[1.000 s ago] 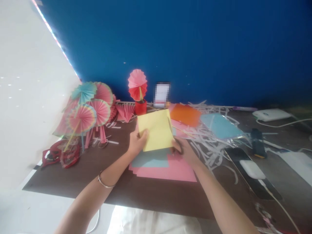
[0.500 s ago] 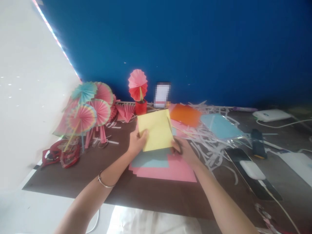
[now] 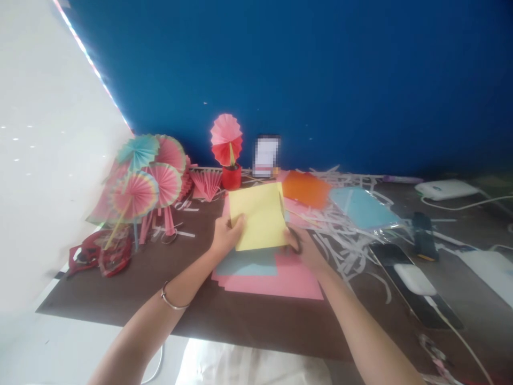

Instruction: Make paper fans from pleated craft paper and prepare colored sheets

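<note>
My left hand (image 3: pixel 225 236) pinches the lower left edge of a yellow paper sheet (image 3: pixel 258 215), held up above the table. At the sheet's right edge my right hand (image 3: pixel 304 250) is closed on a pair of scissors (image 3: pixel 289 227), whose blades run up along that edge. Under both hands lie flat pink paper sheets (image 3: pixel 286 280) and a blue-grey sheet (image 3: pixel 246 264) on the dark brown table (image 3: pixel 248 318).
Pink and multicolour paper fans (image 3: pixel 150 179) stand at the left, one in a red cup (image 3: pixel 231 175). Orange paper (image 3: pixel 305 188), blue paper in plastic (image 3: pixel 363 207) and several white paper strips (image 3: pixel 347 235) lie to the right. A phone (image 3: pixel 414 286), cables and a white device (image 3: pixel 444 188) lie further right.
The yellow sheet and both hands have shifted slightly; the scissors stay along the sheet's right edge.
</note>
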`<state>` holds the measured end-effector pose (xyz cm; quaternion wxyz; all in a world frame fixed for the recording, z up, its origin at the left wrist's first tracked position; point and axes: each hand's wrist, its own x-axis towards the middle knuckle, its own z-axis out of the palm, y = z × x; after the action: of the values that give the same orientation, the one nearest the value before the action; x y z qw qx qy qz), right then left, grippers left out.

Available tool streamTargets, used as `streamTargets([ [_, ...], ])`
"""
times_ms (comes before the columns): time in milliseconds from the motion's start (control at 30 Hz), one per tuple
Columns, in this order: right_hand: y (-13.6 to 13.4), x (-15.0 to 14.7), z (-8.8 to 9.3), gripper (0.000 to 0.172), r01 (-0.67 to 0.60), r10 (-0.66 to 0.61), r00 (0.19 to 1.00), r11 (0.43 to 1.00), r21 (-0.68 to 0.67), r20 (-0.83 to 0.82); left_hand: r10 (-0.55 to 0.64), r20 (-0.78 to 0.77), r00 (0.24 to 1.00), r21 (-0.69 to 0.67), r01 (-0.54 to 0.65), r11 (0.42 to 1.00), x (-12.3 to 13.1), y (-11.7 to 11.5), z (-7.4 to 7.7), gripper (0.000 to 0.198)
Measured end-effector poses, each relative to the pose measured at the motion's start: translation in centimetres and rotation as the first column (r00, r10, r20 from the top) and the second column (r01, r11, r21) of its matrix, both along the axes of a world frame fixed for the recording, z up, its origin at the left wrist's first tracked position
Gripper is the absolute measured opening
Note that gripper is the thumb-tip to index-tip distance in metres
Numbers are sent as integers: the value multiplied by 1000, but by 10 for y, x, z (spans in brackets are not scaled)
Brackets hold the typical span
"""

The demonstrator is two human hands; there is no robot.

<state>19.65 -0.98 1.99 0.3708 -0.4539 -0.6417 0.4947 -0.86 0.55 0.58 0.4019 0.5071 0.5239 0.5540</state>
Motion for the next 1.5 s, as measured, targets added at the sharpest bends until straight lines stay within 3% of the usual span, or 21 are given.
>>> streamTargets([
  [1200, 1, 1, 4, 38, 25, -24, 1000, 996, 85, -5, -80, 36, 996, -43, 81, 996, 0, 1, 0, 25],
  [1500, 1, 1, 3, 39, 10, -10, 1000, 999, 45, 1, -67, 53, 996, -52, 70, 996, 0, 1, -1, 26],
])
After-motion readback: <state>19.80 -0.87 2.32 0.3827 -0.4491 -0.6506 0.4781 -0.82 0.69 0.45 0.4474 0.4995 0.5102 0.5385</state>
